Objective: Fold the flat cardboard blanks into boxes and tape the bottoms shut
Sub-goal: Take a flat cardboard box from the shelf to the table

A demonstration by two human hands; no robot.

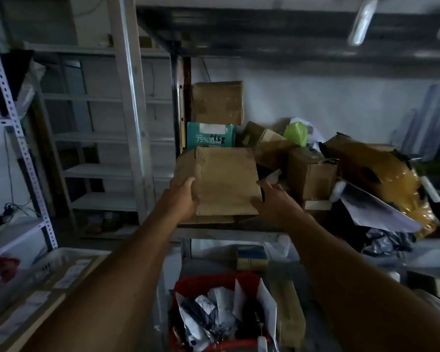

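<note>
Cardboard box [226,179] sits straight ahead at arm's reach, held up over the front edge of a cluttered shelf [229,233], between both hands. It looks partly or fully folded already: broad brown face toward the camera, a corrugated edge showing on its upper left, one side panel angling away left. Long axis of the visible face runs roughly top to bottom, leaning slightly away from the viewer.

Left hand [182,196] is on the box's lower left corner, fingers curled round that edge, gripping it. Right hand [272,201] is at the lower right corner, fingers spread and fairly straight, touching or just beside the edge; can't tell if it actually grips. Both hands equally near, one per side, box centred between them.

Judgement: the next move is either setting the box down on the shelf or turning it to get at the bottom flaps. Bottom not visible, so tape status unknown. No tape roll seen.

Outward: teal carton [210,137] printed 75% right behind the box, plain brown carton [217,102] stacked on it. Jumble of more cartons and a yellow-taped parcel [381,174] to the right. Red bin [214,283] of packets below, between the forearms. Bare metal shelving [99,171] left. Dim and a bit blurred.
</note>
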